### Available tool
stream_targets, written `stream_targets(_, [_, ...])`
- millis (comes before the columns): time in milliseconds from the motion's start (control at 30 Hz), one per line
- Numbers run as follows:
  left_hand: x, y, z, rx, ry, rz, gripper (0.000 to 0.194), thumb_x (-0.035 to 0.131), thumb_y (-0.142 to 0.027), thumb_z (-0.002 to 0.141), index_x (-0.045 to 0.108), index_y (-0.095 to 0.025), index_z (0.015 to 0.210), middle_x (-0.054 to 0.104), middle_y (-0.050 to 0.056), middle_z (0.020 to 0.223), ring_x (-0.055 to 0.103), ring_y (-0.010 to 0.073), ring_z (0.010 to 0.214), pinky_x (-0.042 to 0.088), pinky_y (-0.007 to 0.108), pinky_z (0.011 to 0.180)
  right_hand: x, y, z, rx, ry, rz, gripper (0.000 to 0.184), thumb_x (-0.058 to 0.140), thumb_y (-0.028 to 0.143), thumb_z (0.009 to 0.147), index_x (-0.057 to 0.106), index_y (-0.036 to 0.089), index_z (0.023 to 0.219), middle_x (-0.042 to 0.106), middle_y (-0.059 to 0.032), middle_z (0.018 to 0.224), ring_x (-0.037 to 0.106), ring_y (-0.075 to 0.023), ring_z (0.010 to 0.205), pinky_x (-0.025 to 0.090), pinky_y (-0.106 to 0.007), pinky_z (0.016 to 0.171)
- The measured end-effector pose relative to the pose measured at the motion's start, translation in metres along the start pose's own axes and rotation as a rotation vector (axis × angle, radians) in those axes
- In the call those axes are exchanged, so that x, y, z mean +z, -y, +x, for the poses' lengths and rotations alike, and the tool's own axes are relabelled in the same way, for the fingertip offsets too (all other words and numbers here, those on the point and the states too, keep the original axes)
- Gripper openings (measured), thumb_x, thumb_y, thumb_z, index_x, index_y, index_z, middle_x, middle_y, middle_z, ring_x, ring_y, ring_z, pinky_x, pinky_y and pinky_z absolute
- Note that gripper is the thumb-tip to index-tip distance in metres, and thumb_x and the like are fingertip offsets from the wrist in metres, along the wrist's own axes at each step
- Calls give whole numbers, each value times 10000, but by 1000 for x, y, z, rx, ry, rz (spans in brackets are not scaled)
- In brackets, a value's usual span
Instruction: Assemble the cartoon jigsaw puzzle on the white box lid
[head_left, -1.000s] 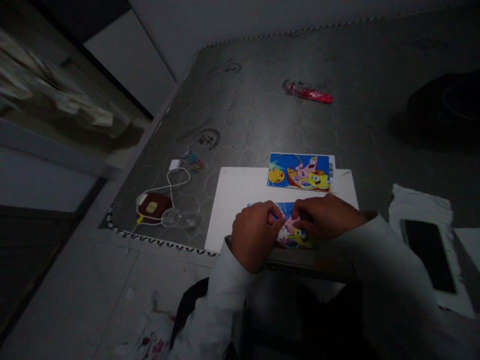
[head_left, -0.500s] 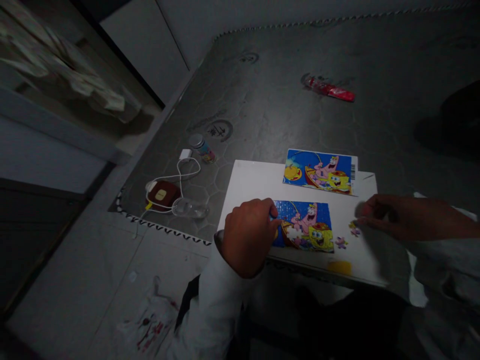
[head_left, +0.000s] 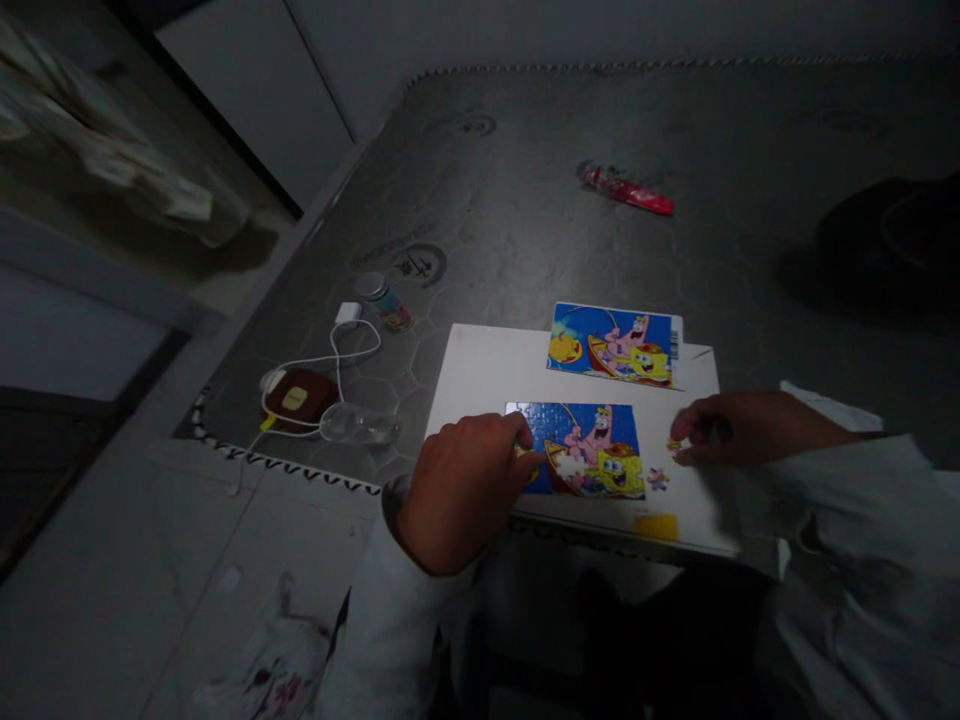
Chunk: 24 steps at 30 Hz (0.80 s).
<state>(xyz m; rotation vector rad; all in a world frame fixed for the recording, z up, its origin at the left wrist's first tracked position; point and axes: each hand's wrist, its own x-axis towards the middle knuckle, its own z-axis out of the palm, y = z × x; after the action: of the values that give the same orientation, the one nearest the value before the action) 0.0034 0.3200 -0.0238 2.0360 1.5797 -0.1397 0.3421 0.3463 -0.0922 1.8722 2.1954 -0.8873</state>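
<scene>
A nearly complete jigsaw puzzle [head_left: 589,430] with a cartoon picture lies on a white board [head_left: 487,365]; a white gap shows in its lower middle. My left hand [head_left: 469,490] is closed at the puzzle's left edge, thumb and forefinger gripping there and covering that end. Right of the puzzle, my right hand [head_left: 720,428] pinches a small puzzle piece [head_left: 674,446] just over the board. Another loose puzzle piece [head_left: 658,479] lies near the puzzle's lower right corner. Behind the puzzle is a picture card [head_left: 611,345] with the same scene.
A yellow patch [head_left: 656,527] is on the board's front edge. To the left are a small jar [head_left: 385,302], a white charger [head_left: 348,314] with cable, a brown box [head_left: 300,396] and a clear bottle [head_left: 360,425]. A red packet [head_left: 626,190] lies farther back on the grey surface.
My right thumb and fingers have closed on a puzzle piece that was lying on the board. My left hand stays at the puzzle's left edge. The view has shifted slightly.
</scene>
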Motion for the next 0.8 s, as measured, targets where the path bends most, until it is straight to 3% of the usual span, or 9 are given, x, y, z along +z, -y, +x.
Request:
stream_targets(133, [0, 1, 1, -5, -2, 3, 169, 655, -418, 951, 718, -275, 1016, 768, 9, 950, 687, 199, 832, 479, 305, 749, -3, 3, 0, 62, 130, -3, 191, 805, 443, 692, 768, 307, 821, 743, 9, 725, 678, -196, 619, 481, -324, 607])
stream_targets(333, [1, 2, 0, 7, -3, 3, 185, 642, -428, 959, 721, -272, 1021, 767, 10, 962, 683, 184, 820, 481, 294, 751, -2, 1, 1, 53, 82, 40, 318, 823, 498, 672, 749, 292, 903, 740, 6, 741, 680, -192, 626, 472, -307, 602])
stream_targets(500, [0, 2, -1, 23, -26, 0, 188, 641, -418, 960, 719, -254, 1009, 762, 16, 941, 680, 181, 809, 482, 290, 741, 1, -1, 0, -21, 52, 97, 397, 768, 666, 683, 758, 291, 816, 724, 3, 678, 653, -177, 575, 441, -294, 547])
stream_targets(800, [2, 2, -2, 39, -56, 3, 170, 643, -409, 961, 710, -257, 999, 754, 12, 899, 677, 189, 786, 474, 301, 712, 6, -4, 0, -59, -39, 113, 429, 771, 722, 647, 736, 298, 703, 706, 13, 600, 643, -186, 510, 454, -311, 505])
